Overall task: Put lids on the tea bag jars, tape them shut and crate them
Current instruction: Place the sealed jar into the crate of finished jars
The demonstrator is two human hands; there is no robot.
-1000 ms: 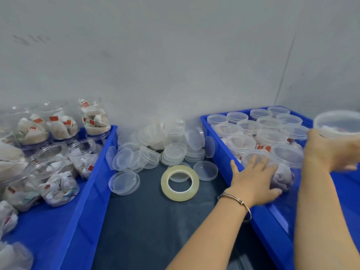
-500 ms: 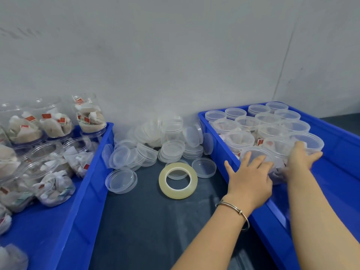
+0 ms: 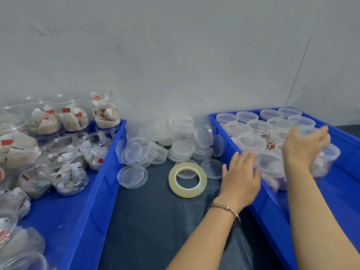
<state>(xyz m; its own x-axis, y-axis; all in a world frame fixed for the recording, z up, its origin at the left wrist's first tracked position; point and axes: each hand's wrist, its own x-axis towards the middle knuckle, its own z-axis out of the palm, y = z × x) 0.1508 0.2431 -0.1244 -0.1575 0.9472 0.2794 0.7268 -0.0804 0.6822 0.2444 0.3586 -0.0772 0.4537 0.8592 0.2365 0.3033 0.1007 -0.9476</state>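
Newest jar (image 3: pixel 324 160) upright in right crate (image 3: pixel 348 184), under the right hand (image 3: pixel 303 147).
Right fingers spread, loose against its near side; left hand (image 3: pixel 240 176) flat, fingers straight, nearer the tape (image 3: pixel 187 180) just leftward.

Clear glossy plastic lids (image 3: pixel 132 175), smooth blue plastic crate (image 3: pixel 272 209), matt dark tabletop (image 3: pixel 148 221)
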